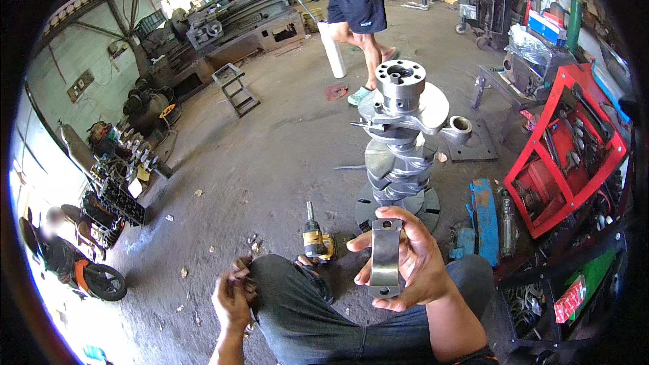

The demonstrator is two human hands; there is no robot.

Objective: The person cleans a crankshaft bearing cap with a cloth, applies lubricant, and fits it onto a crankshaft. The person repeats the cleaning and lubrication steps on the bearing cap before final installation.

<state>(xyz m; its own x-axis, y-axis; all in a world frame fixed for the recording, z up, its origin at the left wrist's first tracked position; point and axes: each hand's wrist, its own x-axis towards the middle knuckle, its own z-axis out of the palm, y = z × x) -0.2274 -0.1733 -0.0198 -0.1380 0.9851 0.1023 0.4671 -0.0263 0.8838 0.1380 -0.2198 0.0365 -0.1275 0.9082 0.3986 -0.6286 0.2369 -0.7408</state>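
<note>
My right hand (422, 270) grips a connecting rod bearing cap (385, 260) by its ends. The cap's smooth, curved inner face is turned up, with a bolt hole at each end. Just beyond stands a large crankshaft (399, 162), upright on a dark round base (426, 213). A connecting rod (460, 128) juts out to the right near its top, and a bolt (365, 125) shows on the left. My left hand (233, 294) is beside my left knee, its dark-smudged fingers curled together; whatever they hold is unclear. A yellow cordless impact wrench (316, 242) is on the floor between my knees and the crankshaft.
A red tool rack (568, 149) stands at right, beside a blue metal piece (485, 223). Another person (358, 7) is on foot beyond the crankshaft. Engine parts (115, 189) and a motorbike (81, 270) line the left. A metal frame (235, 91) lies on the floor.
</note>
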